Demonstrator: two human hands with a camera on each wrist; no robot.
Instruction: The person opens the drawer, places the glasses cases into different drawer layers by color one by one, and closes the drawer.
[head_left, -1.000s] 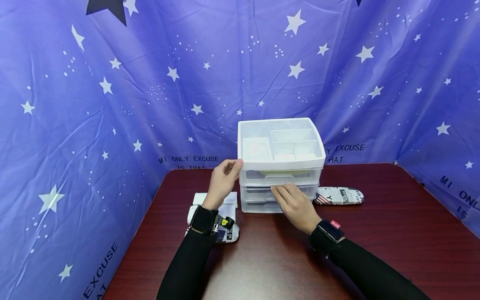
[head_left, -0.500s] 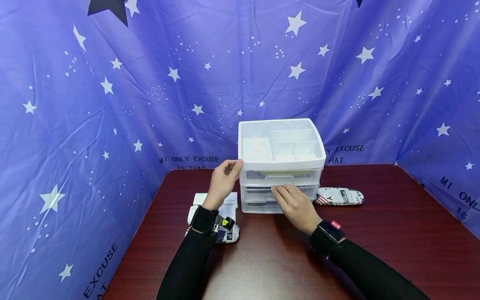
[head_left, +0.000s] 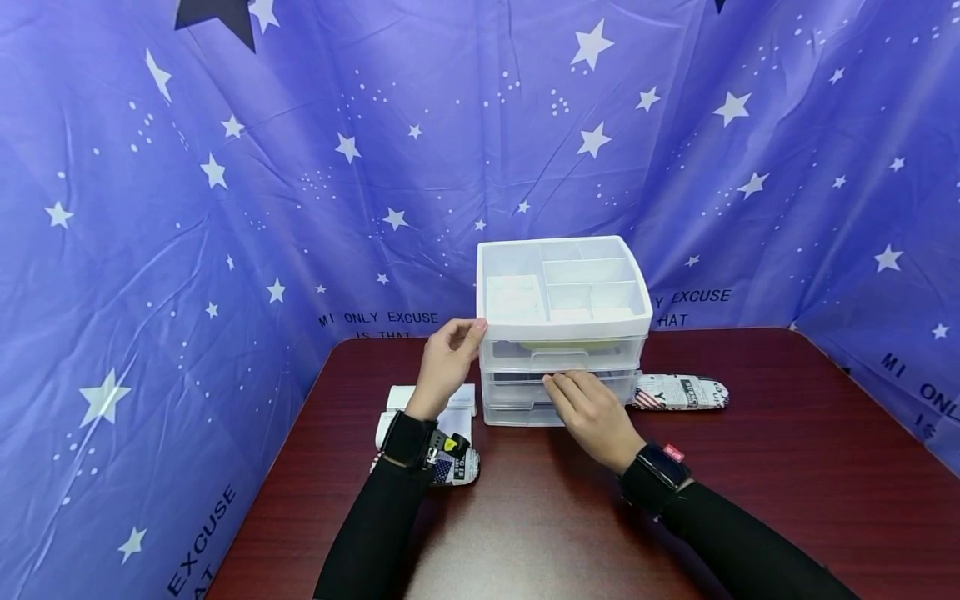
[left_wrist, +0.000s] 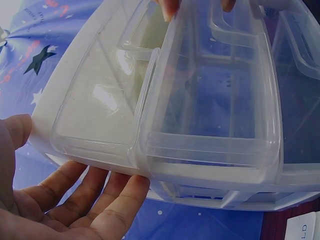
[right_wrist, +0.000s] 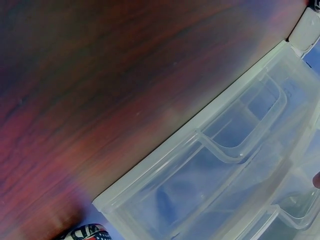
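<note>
A translucent white drawer unit (head_left: 564, 325) with a compartmented top tray stands on the table. My left hand (head_left: 442, 367) holds its front left corner. In the left wrist view, the left thumb (left_wrist: 19, 129) is at the white top edge and the fingers (left_wrist: 95, 197) lie against the side. My right hand (head_left: 592, 412) hooks its fingers over the middle drawer's (head_left: 517, 388) front, near the handle; the palm hides part of it. Only a right fingertip (right_wrist: 316, 180) shows in the right wrist view. Something yellowish (head_left: 570, 344) shows inside the top drawer (head_left: 498, 356).
An oblong newspaper-print case (head_left: 681, 392) lies right of the unit. White boxes (head_left: 461, 398) and a second patterned case (head_left: 459, 468) lie on the left, partly under my left wrist. A starry blue curtain (head_left: 420, 167) hangs behind the dark red table (head_left: 787, 433).
My right hand and wrist have shifted very slightly to the right. The dark gap above the middle drawer shows a little more. The left hand keeps its place.
</note>
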